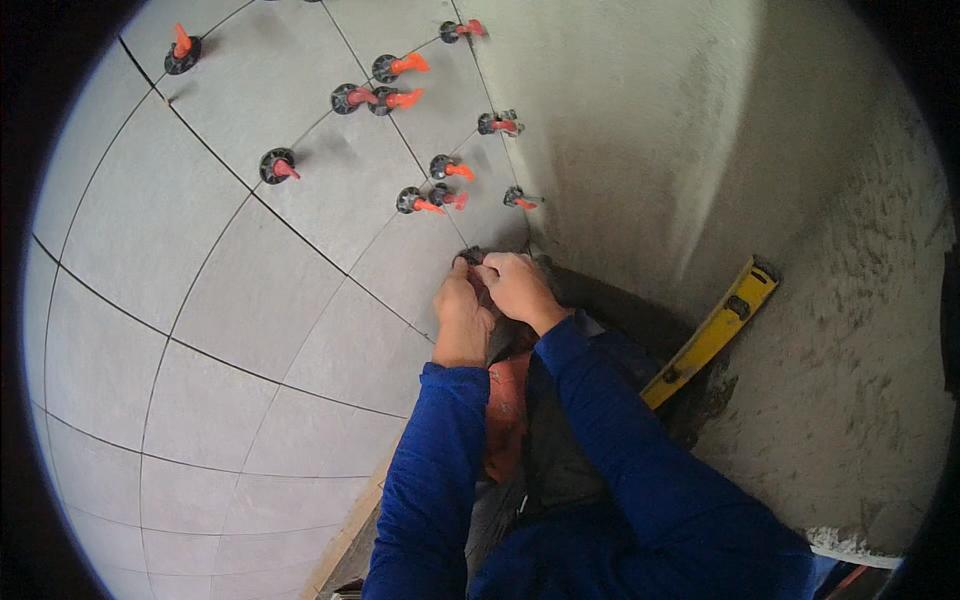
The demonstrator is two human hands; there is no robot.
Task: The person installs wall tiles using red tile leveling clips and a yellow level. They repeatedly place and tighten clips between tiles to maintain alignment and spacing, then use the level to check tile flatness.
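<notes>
My left hand (464, 315) and my right hand (522, 290) meet at the lower end of a tile joint, fingers closed around a dark tile levelling knob (471, 255). Only its black rim shows between my fingertips; the rest is hidden. Just above my hands, levelling knobs with black discs and orange or red handles sit on the joints of the grey tiles (390, 255). The closest are an orange one (410, 201), a red one beside it (441, 196) and another (514, 197) by the wall corner.
More levelling knobs are spread along the upper joints, one (182, 55) at the far left. On the right rises a rough grey plastered wall (830, 290). A yellow spirit level (712, 335) leans slantwise near my right forearm. An orange item (507, 415) shows between my forearms.
</notes>
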